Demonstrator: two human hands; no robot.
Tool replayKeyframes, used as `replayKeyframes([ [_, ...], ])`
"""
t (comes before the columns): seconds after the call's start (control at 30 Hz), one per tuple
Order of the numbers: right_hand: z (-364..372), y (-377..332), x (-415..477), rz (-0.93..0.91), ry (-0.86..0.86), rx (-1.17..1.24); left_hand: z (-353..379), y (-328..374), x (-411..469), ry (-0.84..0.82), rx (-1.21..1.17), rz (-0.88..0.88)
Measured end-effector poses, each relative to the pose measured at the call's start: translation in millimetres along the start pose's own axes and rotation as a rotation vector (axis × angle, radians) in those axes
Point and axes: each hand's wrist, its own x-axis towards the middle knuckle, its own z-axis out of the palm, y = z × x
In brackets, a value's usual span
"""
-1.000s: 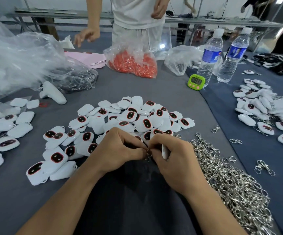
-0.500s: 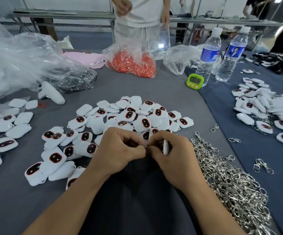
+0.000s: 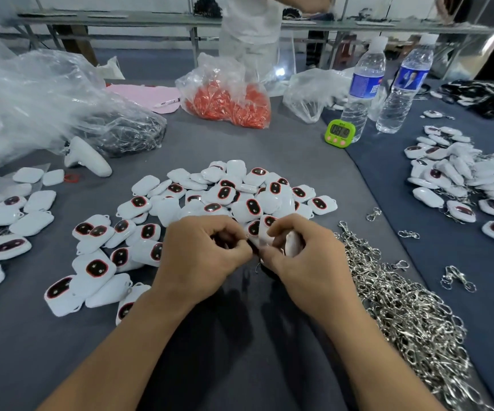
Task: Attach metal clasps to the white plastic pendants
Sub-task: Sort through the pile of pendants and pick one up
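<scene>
Mostly undone: right hand [image 3: 305, 262] grips one pendant [image 3: 291, 243], left hand [image 3: 207, 259] pinches the clasp [image 3: 257, 266] at it. Big pendant pile [image 3: 240, 200] and clasp heap [image 3: 403, 315] wait.

My right hand [image 3: 308, 262] grips a white pendant [image 3: 291, 244]; my left hand [image 3: 207, 256] pinches a metal clasp [image 3: 258, 266] against it, beside the clasp heap [image 3: 403, 310].

One wide-angle head view looks forward and down from just behind and above the left hand [image 3: 204, 258] and right hand [image 3: 309, 264], close to both; the table [image 3: 240, 149] stretches away beyond them.
</scene>
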Motion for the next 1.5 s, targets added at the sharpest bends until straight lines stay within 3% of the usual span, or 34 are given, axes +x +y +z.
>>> replayKeyframes([
  [0.1,-7.9,-3.8,-1.4,0.084,-0.066,0.060,-3.3,-3.0,-2.8,0.020,0.228,0.105],
  [0.17,-13.7,-8.5,-5.4,0.045,-0.154,0.084,-3.4,-3.4,-5.5,0.007,0.295,0.139],
  [0.33,-22.3,-13.1,-9.6,-0.009,-0.672,-0.157,-2.4,-3.2,-8.2,-0.005,0.299,0.090],
  [0.37,-21.0,-10.4,-7.9,0.002,-0.643,-0.214,-2.5,-2.5,-8.8,-0.013,0.291,0.073],
  [0.53,-3.9,0.3,2.5,-0.014,-0.091,-0.250,-1.2,1.4,-9.8,-0.064,0.250,-0.016],
  [0.67,3.6,4.0,-1.7,0.036,0.027,-0.115,-5.6,4.8,-13.4,-0.149,0.278,0.067],
  [0.97,1.6,6.4,-18.4,0.113,-0.158,0.134,-8.8,6.9,-39.8,-0.317,0.391,0.278],
  [1.23,12.6,10.7,-23.7,0.172,-0.073,0.268,0.2,2.3,-30.8,-0.197,0.329,0.035],
  [1.5,7.1,21.7,-16.2,0.119,-0.068,0.197,-2.6,-5.7,-25.3,-0.304,0.282,0.007],
])
